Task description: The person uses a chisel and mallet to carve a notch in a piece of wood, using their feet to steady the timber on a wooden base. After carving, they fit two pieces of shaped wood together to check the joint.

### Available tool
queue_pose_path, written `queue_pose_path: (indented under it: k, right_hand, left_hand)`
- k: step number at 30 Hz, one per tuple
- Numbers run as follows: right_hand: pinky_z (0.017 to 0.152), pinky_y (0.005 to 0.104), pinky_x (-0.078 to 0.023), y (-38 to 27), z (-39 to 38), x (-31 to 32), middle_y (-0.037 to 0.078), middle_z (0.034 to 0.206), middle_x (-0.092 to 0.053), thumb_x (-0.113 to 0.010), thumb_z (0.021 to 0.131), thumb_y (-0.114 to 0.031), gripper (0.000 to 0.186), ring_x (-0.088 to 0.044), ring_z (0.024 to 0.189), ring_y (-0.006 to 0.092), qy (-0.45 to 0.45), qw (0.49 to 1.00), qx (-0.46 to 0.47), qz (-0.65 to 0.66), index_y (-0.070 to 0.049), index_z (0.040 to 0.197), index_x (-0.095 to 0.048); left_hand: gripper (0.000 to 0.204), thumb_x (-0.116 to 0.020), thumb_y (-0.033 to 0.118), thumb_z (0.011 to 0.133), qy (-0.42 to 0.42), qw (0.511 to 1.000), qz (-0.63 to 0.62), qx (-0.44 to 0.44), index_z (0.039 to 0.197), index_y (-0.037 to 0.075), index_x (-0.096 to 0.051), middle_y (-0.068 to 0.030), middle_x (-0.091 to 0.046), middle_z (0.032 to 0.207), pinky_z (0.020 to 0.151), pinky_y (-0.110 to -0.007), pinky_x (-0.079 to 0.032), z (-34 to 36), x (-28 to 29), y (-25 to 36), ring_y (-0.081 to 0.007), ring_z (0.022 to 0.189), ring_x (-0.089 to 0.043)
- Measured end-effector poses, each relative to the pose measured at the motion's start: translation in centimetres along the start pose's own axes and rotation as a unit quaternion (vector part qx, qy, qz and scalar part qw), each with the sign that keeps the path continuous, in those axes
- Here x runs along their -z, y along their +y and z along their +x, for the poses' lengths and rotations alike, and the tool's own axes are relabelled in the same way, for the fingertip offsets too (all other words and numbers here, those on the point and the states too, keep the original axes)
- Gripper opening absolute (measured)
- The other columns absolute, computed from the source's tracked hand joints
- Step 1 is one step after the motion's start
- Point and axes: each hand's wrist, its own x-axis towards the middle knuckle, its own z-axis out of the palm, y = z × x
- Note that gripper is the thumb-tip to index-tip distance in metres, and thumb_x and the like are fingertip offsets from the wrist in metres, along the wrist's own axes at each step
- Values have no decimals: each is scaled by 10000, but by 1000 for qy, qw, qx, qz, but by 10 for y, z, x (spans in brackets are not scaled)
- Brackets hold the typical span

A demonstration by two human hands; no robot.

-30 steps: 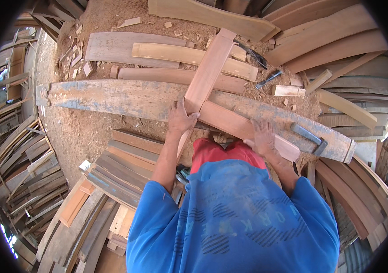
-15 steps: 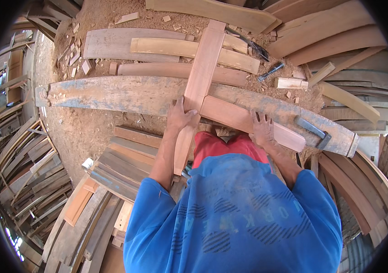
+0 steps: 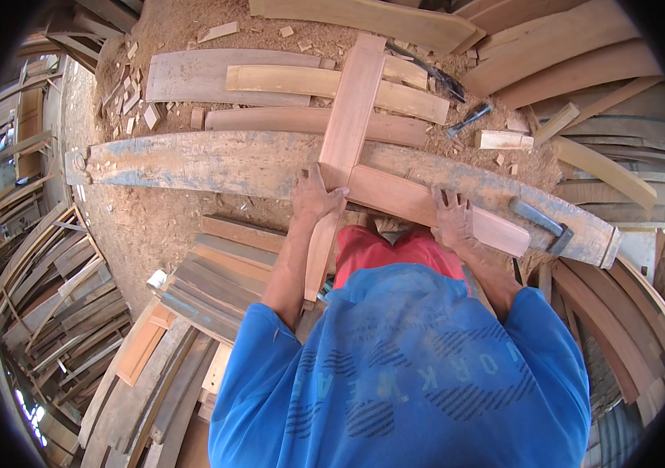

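A long reddish wooden board (image 3: 348, 109) lies across a worn plank bench (image 3: 215, 160), running from the far side toward my body. A shorter board (image 3: 395, 191) butts against its right edge at a right angle, forming a T-like joint. My left hand (image 3: 317, 196) is closed on the long board just beside this joint, its thumb lying over the face. Farther right, my right hand (image 3: 454, 218) grips the shorter board, with its fingers over the top; its thumb is hidden. The near end of the long board reaches down beside my red shorts.
A hammer (image 3: 541, 222) rests on the bench's right end. Beyond the bench lie loose boards (image 3: 270, 121), a blue-handled tool (image 3: 469, 121), a dark saw-like tool (image 3: 445, 82) and wood offcuts among sawdust. Stacked planks (image 3: 208, 273) stand at near left, more curved boards (image 3: 621, 327) at right.
The view has shifted slightly, so everything sits a little farther right. Both hands keep their places on the two boards, and the joint looks the same.
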Motion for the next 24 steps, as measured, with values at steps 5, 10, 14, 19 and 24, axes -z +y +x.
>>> queue_pose_path:
  k: [5,10,14,19,24]
  right_hand:
    - [1027,533,-453,-2,1,0,200,1356,-483,-849,653,-197,1055,-513,1197,434,-6,1000,-7,-9,-97,1564,-326]
    - [1045,540,-445,0,1,4,190,1384,-467,-869,657,-237,1092,-498,1221,436,-23,1000,-8,-13,-103,1579,-300]
    - [1060,544,-431,7,0,-5,189,1399,-456,-877,657,-265,1117,-476,1240,433,-11,1000,8,4,-105,1589,-282]
    - [1067,547,-420,3,2,5,190,1403,-453,-872,658,-251,1115,-459,1252,430,1,999,47,26,-105,1592,-280]
    - [1085,553,-408,-8,7,19,186,1400,-457,-848,664,-223,1074,-452,1261,431,-14,996,69,50,-102,1582,-305]
  left_hand:
    - [968,-850,539,739,-6,999,-11,-32,1420,-27,-458,-319,-609,1298,1044,-514,-475,10,8,-8,-464,1206,-607]
    - [922,-832,542,761,-57,995,-77,13,1392,-45,-504,-286,-660,1241,1032,-455,-497,28,18,-11,-417,1168,-650]
    - [975,-820,527,786,-116,981,-153,27,1451,-75,-436,-272,-652,1294,1033,-416,-505,29,24,-15,-372,1242,-626]
    - [866,-865,336,814,-90,894,-437,-42,1428,-101,-439,-214,-669,1257,988,-395,-540,28,-14,-53,-285,1185,-653]
    - [768,-843,243,851,-181,757,-628,5,1447,-32,-444,-167,-655,1275,953,-416,-582,8,10,-73,-243,1158,-662]
